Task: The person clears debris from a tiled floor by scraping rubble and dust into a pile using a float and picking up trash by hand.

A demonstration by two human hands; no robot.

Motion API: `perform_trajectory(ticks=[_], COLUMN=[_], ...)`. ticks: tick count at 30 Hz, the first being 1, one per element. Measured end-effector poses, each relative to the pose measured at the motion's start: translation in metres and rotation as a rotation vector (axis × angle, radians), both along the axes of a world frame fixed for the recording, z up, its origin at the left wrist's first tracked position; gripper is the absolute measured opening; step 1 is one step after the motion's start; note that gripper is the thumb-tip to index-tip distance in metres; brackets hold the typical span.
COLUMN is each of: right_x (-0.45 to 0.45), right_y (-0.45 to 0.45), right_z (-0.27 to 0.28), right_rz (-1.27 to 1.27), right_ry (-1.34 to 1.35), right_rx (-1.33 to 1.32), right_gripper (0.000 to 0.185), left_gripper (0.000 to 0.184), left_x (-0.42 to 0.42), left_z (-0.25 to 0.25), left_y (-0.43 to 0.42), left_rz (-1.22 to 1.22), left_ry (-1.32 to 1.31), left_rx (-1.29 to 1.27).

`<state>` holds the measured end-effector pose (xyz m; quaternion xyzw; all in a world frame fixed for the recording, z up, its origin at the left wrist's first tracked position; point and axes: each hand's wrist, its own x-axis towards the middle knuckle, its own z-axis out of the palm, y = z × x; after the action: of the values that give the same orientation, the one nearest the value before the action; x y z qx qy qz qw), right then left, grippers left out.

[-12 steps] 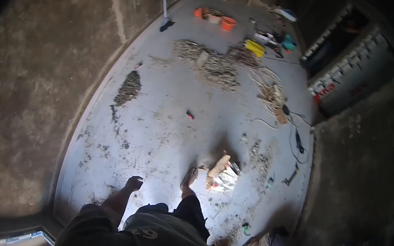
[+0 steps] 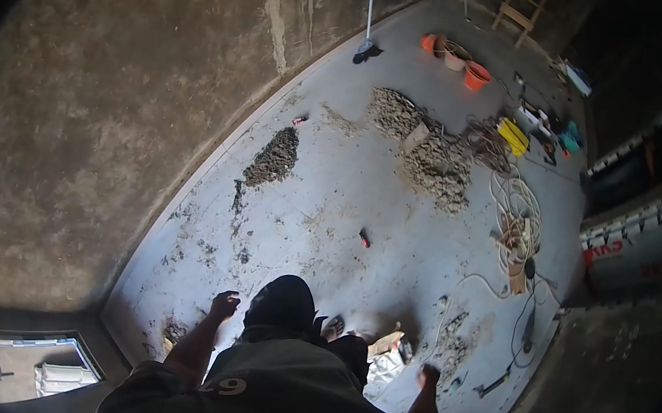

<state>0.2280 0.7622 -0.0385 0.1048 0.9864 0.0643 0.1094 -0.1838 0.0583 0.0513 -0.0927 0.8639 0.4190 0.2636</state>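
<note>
My left hand [image 2: 225,304] hangs above the pale, dirt-speckled floor, its fingers loosely curled and apart, with nothing clearly in it. Low on the right, my right hand [image 2: 428,375] is small and blurred, and its fingers cannot be made out. Closest to it is a crumpled white bag [image 2: 385,367] with a brown scrap [image 2: 386,343] on top, partly hidden by my dark-clothed leg. A dark rounded shape, perhaps my knee, stands out in front of my shirt. One foot [image 2: 333,328] shows beside the bag.
Rubble heaps [image 2: 436,169] and a smaller dark pile [image 2: 273,158] lie ahead. Coiled hose [image 2: 519,202], a yellow case [image 2: 513,137] and a hammer-like tool [image 2: 494,384] are on the right. Orange buckets [image 2: 477,77] and a broom [image 2: 368,49] stand farther back.
The view has swung, so the room's contents sit farther right and lower. My right hand has come into view near the white bag. Another person's leg at lower right has left the view.
</note>
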Motion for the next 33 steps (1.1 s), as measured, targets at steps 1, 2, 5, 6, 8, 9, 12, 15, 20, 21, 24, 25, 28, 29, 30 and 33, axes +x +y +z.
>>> perform_trajectory(ticks=[1, 2, 5, 6, 8, 9, 12, 15, 20, 21, 24, 25, 28, 29, 30, 33], right_x=[-0.087, -0.152, -0.347, -0.407, -0.486, -0.511, -0.542, -0.560, -0.585, -0.604, -0.669, -0.698, -0.798, -0.836, -0.879, -1.086], right_y=[0.043, 0.075, 0.128, 0.115, 0.133, 0.145, 0.108, 0.055, -0.031, -0.034, -0.020, -0.009, 0.049, 0.081, 0.112, 0.239], right_z=[0.000, -0.020, 0.042, 0.105, 0.090, 0.060, 0.026, 0.064, 0.090, 0.088, 0.062, 0.051, 0.017, 0.000, -0.016, -0.029], right_rz=[-0.573, -1.153, -0.725, -0.799, -0.579, -0.433, -0.684, -1.330, -1.502, -1.521, -1.531, -1.525, -1.463, -1.359, -1.250, -0.908], right_ry=[0.247, 0.494, 0.621, 0.584, 0.639, 0.666, 0.446, -0.025, -0.083, -0.119, -0.195, -0.204, -0.162, -0.068, 0.061, 0.017], right_rx=[-0.467, -0.938, -1.045, -1.161, -0.939, -0.764, -1.018, -1.446, -1.436, -1.428, -1.413, -1.408, -1.431, -1.512, -1.611, -0.894], right_gripper=[0.018, 0.017, 0.027, 0.026, 0.025, 0.024, 0.022, 0.022, 0.012, 0.012, 0.012, 0.012, 0.013, 0.013, 0.013, 0.028], left_gripper=[0.031, 0.031, 0.028, 0.028, 0.026, 0.021, 0.023, 0.029, 0.036, 0.035, 0.038, 0.037, 0.033, 0.031, 0.020, 0.019], left_x=[-0.013, -0.025, -0.064, -0.091, -0.131, -0.161, -0.277, -0.417, -0.665, -0.707, -0.823, -0.853, -0.915, -0.940, -0.951, -0.997], left_z=[-0.001, 0.003, -0.060, -0.065, -0.072, -0.067, -0.037, -0.056, -0.025, -0.015, -0.023, -0.018, -0.017, -0.027, -0.006, 0.027], left_y=[0.012, 0.025, 0.029, 0.040, 0.064, 0.083, 0.116, 0.141, 0.230, 0.253, 0.310, 0.331, 0.370, 0.370, 0.386, 0.428], left_rz=[0.078, 0.083, -0.386, -0.765, -0.815, -0.559, -0.682, -0.640, 0.198, 0.179, 0.109, 0.122, 0.123, 0.077, 0.118, -0.061], left_ry=[0.028, -0.041, 0.366, 0.252, 0.451, 0.172, 0.084, 0.101, -0.156, -0.049, -0.011, -0.059, -0.200, -0.245, -0.248, -0.090], left_rx=[0.016, 0.000, -0.203, -0.479, -0.508, -0.468, -0.439, -0.377, 0.202, 0.258, 0.216, 0.232, 0.239, 0.207, 0.198, 0.117])
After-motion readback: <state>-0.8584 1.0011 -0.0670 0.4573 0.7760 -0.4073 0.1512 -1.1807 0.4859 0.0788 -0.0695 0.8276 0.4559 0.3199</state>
